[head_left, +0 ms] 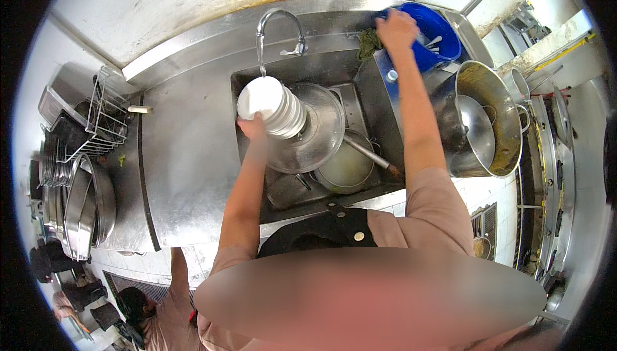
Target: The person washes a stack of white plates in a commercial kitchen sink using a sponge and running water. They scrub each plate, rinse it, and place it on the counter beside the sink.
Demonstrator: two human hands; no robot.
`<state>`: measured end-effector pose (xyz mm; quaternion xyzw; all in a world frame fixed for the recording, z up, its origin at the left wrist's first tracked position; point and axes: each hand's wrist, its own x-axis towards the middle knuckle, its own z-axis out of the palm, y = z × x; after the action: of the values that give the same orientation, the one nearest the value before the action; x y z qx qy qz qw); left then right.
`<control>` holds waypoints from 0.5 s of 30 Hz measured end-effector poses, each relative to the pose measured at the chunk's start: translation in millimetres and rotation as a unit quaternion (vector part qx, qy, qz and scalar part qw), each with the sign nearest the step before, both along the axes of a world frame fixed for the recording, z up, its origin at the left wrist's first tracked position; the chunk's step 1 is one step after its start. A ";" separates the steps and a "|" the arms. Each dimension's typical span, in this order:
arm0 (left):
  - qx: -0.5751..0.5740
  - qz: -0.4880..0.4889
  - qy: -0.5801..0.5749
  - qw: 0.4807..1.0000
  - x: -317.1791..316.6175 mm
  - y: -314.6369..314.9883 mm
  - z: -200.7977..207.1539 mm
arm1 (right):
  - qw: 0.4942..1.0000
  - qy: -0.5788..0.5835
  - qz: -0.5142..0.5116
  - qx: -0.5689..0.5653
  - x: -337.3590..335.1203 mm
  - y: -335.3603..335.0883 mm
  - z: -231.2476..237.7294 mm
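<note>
My left hand (252,126) grips a tilted stack of white bowls (294,114) under the running tap (260,33). Water falls into the top bowl (262,96). Beneath the stack, a large round metal lid (321,139) lies in the sink (270,200). My right hand (397,30) is closed at the near-left rim of a blue basin (443,23); its fingertips are partly hidden. Spoons or similar cutlery (434,44) lie inside that basin. A dark green scouring cloth (369,44) rests beside my right hand.
A pot of cloudy liquid (347,168) and a long-handled tool (373,152) occupy the sink. To the right stands a big stained pot (511,126) holding a metal bowl (477,129). Pans (80,203) and a wire rack (106,120) stand left. Another person (164,319) is at lower left.
</note>
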<state>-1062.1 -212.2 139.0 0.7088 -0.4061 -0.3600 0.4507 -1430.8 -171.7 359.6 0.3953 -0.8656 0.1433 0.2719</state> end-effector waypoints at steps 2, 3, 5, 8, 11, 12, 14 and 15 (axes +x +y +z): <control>0.001 0.017 0.046 0.999 -4.0 3.8 16.1 | 0.973 -0.195 -0.086 0.085 -45.0 14.6 10.5; 0.022 0.017 0.011 1.000 -5.2 6.3 24.0 | 0.944 -0.288 -0.027 0.157 -61.0 18.4 14.5; 0.062 0.021 -0.057 0.996 -8.9 11.0 38.3 | 0.939 -0.311 0.069 0.129 -83.1 25.1 18.8; 0.038 0.033 -0.090 0.995 -11.5 20.7 50.5 | 0.918 -0.299 0.017 0.259 -99.5 28.9 20.0; -0.163 -0.011 0.095 0.982 -6.9 19.9 54.3 | 0.888 -0.289 0.045 0.354 -108.7 27.9 11.2; -0.160 -0.032 0.047 0.986 -3.9 15.7 54.8 | 0.890 -0.286 0.042 0.351 -111.6 27.2 6.0; -0.131 -0.089 0.109 0.981 1.9 9.2 53.4 | 0.898 -0.283 0.036 0.334 -116.5 26.8 -7.3; -0.107 -0.107 0.164 0.975 3.8 5.9 52.4 | 0.903 -0.285 0.034 0.321 -119.4 26.5 -13.9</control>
<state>-1058.3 -206.3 191.4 0.5399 -0.4365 -0.4719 0.5435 -1550.2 -145.1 345.6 0.4324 -0.8914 -0.0271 -0.1328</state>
